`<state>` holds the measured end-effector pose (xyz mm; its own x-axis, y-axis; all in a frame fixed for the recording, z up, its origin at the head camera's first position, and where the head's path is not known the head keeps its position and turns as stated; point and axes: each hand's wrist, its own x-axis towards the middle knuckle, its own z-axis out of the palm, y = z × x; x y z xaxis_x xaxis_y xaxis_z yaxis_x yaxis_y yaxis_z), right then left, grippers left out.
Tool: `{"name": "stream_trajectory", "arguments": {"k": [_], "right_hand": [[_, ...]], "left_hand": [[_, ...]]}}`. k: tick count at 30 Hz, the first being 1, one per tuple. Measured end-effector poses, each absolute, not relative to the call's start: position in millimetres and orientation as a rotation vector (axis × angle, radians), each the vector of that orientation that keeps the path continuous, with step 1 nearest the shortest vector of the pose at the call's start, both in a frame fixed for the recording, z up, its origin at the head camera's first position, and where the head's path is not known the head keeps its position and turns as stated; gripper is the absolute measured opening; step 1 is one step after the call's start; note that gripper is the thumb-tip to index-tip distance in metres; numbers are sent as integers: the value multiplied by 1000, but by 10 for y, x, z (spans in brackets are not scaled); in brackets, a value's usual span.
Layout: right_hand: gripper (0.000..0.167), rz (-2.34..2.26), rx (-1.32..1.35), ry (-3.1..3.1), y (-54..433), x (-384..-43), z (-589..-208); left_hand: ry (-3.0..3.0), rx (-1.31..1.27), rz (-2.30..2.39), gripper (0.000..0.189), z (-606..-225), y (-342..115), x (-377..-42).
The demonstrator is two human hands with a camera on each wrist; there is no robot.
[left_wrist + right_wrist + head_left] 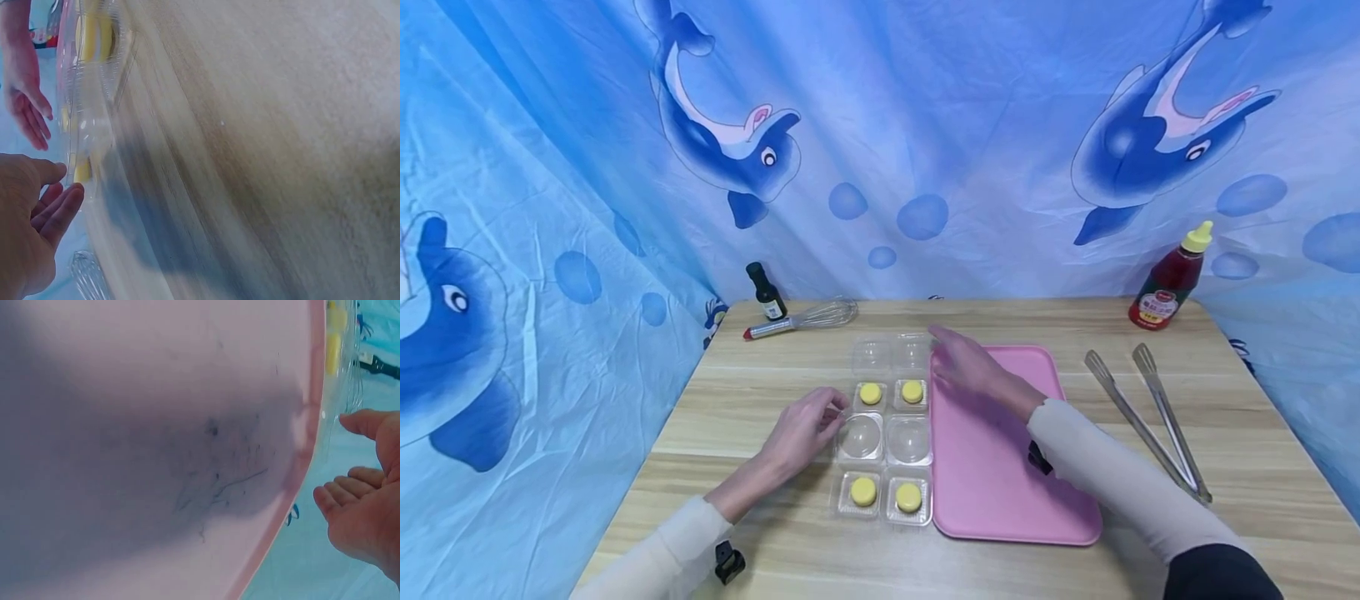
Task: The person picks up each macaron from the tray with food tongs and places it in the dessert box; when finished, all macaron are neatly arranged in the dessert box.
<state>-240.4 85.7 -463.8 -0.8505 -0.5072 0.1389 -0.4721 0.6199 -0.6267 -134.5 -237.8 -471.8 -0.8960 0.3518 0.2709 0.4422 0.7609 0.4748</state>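
Two hands are over one wooden table [775, 358]. The left hand [808, 425], fingers loosely bent and thumb apart from them, is empty just beside the left side of the clear plastic packaging. The right hand [966, 362], its fingers extended and thumb spread away, also holds nothing; it is above the far left corner of one pink tray [1000, 475], beside the far lids. Whether its fingertips touch the plastic is hard to tell.

Four yellow rounds [863, 492] sit one each in four clear base compartments [923, 517], two nearer the table's near edge and two farther back. Four domed lids [910, 439] lie open, a pair behind each pair of bases. The tray lies along their right side.

Toward the table's far left corner are one dark bottle [767, 292] and one whisk [801, 320]; by the far right corner stands one red bottle [1163, 287] with a yellow cap. One pair of metal tongs [1174, 427] lies spread toward the right edge. Three dolphins [748, 158] show on the blue curtain [880, 108] behind
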Motion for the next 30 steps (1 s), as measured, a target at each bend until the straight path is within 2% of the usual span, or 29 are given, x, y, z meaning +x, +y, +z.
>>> {"name": "stream_trajectory", "arguments": {"k": [8,13,18,24,30], "right_hand": [[83,-1074,-724,2696,780,-2574,-4637],[86,-1105,-670,2668,740,-2610,-4635],[90,-1151,-654,2622,730,-2631,-4645],[86,-1179,-657,2597,750,-2661,-4678],[79,-1194,-679,2628,767,-2679,-4691]], "left_hand": [[-2762,-725,-743,24,-4698,-2358,-1389],[-2777,-692,-686,20,-4609,-2353,-1426],[-2751,-644,-710,19,-4423,-2356,-1644],[-2840,-683,-782,48,-4294,-2280,-2108],[-2982,-892,-708,72,-4349,-2125,-2483]]}}
